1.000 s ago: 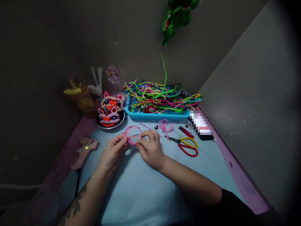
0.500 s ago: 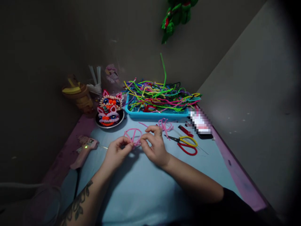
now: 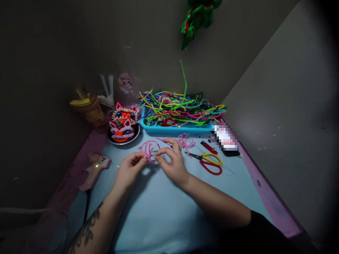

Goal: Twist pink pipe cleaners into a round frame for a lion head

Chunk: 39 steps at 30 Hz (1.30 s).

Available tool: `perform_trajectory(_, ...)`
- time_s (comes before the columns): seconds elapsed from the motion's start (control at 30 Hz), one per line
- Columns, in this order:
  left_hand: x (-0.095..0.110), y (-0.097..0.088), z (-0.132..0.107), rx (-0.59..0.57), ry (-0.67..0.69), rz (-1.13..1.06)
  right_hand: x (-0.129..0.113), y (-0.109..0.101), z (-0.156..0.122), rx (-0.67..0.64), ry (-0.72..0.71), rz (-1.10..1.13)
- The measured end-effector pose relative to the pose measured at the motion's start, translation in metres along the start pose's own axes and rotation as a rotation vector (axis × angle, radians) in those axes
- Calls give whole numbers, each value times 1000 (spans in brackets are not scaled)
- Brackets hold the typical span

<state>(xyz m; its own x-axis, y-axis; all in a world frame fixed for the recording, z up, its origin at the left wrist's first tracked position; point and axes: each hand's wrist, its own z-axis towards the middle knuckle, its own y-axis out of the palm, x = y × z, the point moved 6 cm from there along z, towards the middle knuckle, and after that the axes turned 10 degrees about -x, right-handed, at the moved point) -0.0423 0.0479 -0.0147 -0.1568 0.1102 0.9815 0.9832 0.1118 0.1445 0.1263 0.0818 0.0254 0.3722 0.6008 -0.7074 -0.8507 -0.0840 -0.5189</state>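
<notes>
A rounded frame of bent pink pipe cleaners (image 3: 148, 146) is held up over the pale blue table cover. My left hand (image 3: 131, 168) pinches its lower left side between thumb and forefinger. On the lower right, my right hand (image 3: 172, 164) has thumb and forefinger closed on the same frame, its other fingers raised. The exact spot under the fingertips is hidden. Just beyond my right hand lies a loose bunch of pink pipe cleaners (image 3: 186, 141). Scissors (image 3: 210, 162) with one yellow and one red handle rest to its right.
A blue tray (image 3: 174, 130) heaped with colourful pipe cleaners stands at the back. Left of it, a dark dish (image 3: 132, 138) bears pipe-cleaner animal heads (image 3: 122, 130). A pink glue gun (image 3: 95, 173) lies at left, its light on. A phone (image 3: 226, 141) lies at right.
The pink frame has turned and tilted between my fingers, so more of its curved strands show. Both hands have shifted slightly to the left, still pinching.
</notes>
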Motion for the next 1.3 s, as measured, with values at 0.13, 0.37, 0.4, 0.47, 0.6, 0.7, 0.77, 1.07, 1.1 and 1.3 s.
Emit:
perform_trajectory(0.13, 3, 3, -2, -18, 31, 68, 1, 6, -1, -27, 37, 38)
perform_trajectory(0.37, 6, 9, -3, -47, 48, 175, 15, 12, -1, -87, 160, 115)
perform_trajectory(0.4, 6, 9, -3, -49, 51, 191, 18, 13, 0, -106, 172, 139)
perform_trajectory(0.47, 7, 10, -4, -56, 57, 230, 24, 17, 0, -139, 214, 217)
perform_trajectory(0.6, 13, 12, -7, -82, 80, 299, 32, 26, -1, -177, 336, 442)
perform_trajectory(0.7, 17, 14, -8, -96, 83, 341, 35, 32, -2, -185, 424, 585)
perform_trajectory(0.77, 19, 15, -8, -98, 76, 364, 35, 36, -2, -190, 462, 655)
perform_trajectory(1.07, 21, 20, -9, -142, 43, 326, 37, 43, -5, -249, 481, 715)
perform_trajectory(1.1, 20, 21, -9, -147, 34, 320, 37, 43, -5, -239, 475, 706)
perform_trajectory(1.3, 10, 13, -4, -124, 24, 225, 37, 35, -3, -210, 420, 569)
